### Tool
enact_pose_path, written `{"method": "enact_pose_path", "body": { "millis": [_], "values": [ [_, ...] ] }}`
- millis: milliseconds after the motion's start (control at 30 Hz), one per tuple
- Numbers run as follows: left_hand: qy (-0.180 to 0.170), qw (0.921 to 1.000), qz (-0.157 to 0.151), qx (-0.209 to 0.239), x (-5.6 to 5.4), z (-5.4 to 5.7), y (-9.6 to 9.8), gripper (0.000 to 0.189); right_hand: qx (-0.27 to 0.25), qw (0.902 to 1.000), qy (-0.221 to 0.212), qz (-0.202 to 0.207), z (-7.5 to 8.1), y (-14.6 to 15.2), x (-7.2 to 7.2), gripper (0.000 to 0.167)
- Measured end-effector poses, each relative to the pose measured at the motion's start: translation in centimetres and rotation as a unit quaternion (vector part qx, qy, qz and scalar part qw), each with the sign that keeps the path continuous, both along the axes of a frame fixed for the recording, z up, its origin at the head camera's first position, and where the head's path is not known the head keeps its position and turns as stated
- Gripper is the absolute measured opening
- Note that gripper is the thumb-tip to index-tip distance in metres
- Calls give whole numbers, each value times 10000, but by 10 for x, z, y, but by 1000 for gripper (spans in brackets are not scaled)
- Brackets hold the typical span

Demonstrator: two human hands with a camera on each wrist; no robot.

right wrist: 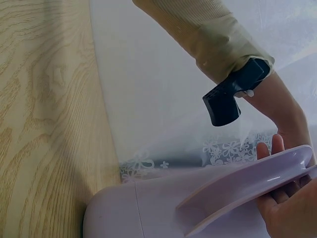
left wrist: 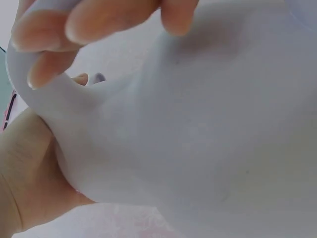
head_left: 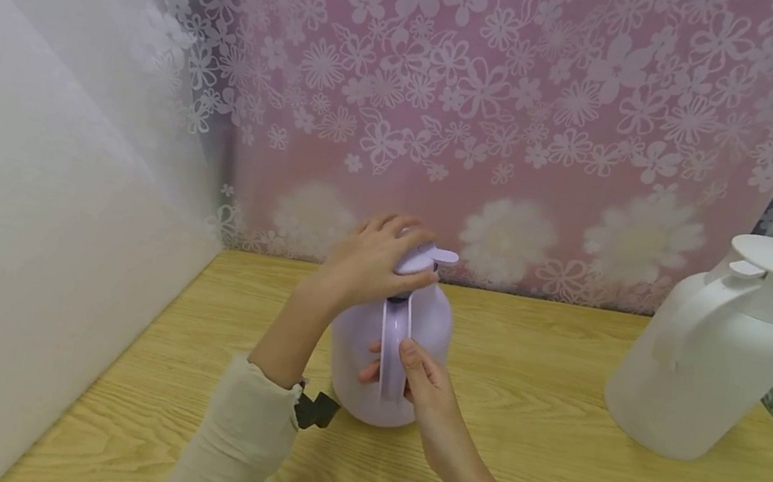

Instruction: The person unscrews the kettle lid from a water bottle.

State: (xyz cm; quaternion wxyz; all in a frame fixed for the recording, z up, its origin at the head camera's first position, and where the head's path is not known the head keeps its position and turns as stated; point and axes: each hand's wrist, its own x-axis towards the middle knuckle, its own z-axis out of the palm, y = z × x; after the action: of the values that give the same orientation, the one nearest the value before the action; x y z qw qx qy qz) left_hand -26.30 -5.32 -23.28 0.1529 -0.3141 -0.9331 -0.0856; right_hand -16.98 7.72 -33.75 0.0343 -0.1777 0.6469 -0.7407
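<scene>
A lilac thermos jug (head_left: 352, 362) stands upright on the table, its handle (head_left: 393, 352) facing me. My left hand (head_left: 372, 260) lies over the top, fingers and thumb curled round the lid (head_left: 417, 259); a small tab sticks out to the right. In the left wrist view that left hand (left wrist: 29, 173) wraps the narrow top end of the jug (left wrist: 198, 129). My right hand (head_left: 427, 391) grips the handle, thumb along its near side and fingertips showing through on the left. The right wrist view has the right hand (right wrist: 292, 213) at the handle (right wrist: 247, 183).
On the right stands a white jug (head_left: 724, 362) with a wide flared top and its own handle. Pink floral covering (head_left: 496, 123) closes the back, and a whitish panel (head_left: 41, 220) runs along the left. Wood-grain tabletop (head_left: 524, 381) lies between the two jugs.
</scene>
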Motion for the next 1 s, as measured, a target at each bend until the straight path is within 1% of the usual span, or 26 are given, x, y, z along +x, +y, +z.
{"method": "enact_pose_path", "body": {
  "millis": [67,100,200,500,667,767,867,933,1000],
  "values": [
    [17,9997,-238,47,-2,-1,2,49,-7,10000,-22,-2,0,0,0,49],
    [20,9995,-309,51,-3,-2,2,47,-8,10000,-27,-3,0,1,0,49],
    [39,9991,-425,48,-4,-2,5,44,-17,10000,-3,9,0,1,0,49],
    [142,9993,-240,-248,-6,0,11,42,-32,9999,75,64,-1,2,1,48],
    [138,9995,-137,-251,-6,-1,12,47,-25,10000,55,70,-1,2,1,48],
    [16,9999,-107,-6,-6,-2,8,51,-23,10000,59,69,-1,2,1,48],
    [-136,9992,-48,382,-7,-4,-1,59,-36,9999,87,75,-1,2,0,48],
    [-274,9971,44,714,-7,-7,-10,65,-29,9999,104,66,-1,1,0,48],
    [-451,9931,134,1077,-8,-10,-18,72,-6,9999,123,50,-1,1,0,47]
  ]
}}
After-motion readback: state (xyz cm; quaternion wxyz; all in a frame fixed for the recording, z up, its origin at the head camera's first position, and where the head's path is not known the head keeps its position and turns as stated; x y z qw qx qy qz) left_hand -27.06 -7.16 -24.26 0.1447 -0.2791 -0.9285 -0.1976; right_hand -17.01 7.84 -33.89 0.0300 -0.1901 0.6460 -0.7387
